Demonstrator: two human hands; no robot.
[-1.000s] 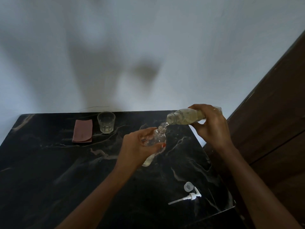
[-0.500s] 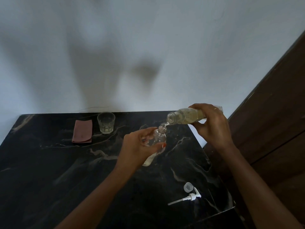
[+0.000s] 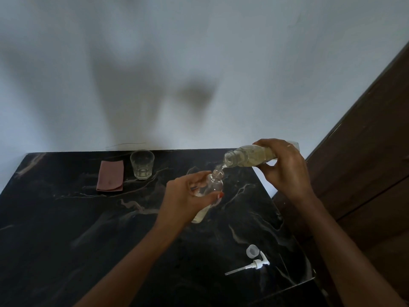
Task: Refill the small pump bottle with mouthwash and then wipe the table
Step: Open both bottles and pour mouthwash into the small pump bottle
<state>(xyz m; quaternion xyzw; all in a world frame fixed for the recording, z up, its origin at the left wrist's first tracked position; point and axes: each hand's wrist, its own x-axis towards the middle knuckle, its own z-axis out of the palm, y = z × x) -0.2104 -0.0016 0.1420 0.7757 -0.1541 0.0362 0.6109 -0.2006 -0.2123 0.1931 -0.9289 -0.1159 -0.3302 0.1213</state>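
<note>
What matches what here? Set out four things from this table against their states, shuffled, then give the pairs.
1 small pump bottle
2 mouthwash bottle
3 pump head
4 cloth

a folded beside the glass
b tipped and pouring, gripped by right hand
c lying loose, off its bottle
d open-necked, held by left hand

Pairs: 1-d, 2-b, 3-c, 4-a

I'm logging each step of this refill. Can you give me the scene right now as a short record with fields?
left hand: grips the small bottle, tilted, pump off
right hand: holds the large bottle tipped, mouth just above the small bottle's neck
pour: thin stream running into the small bottle
pump: lying on the table near its right edge, beside a clear cap
cloth: folded, far left, next to the glass
</note>
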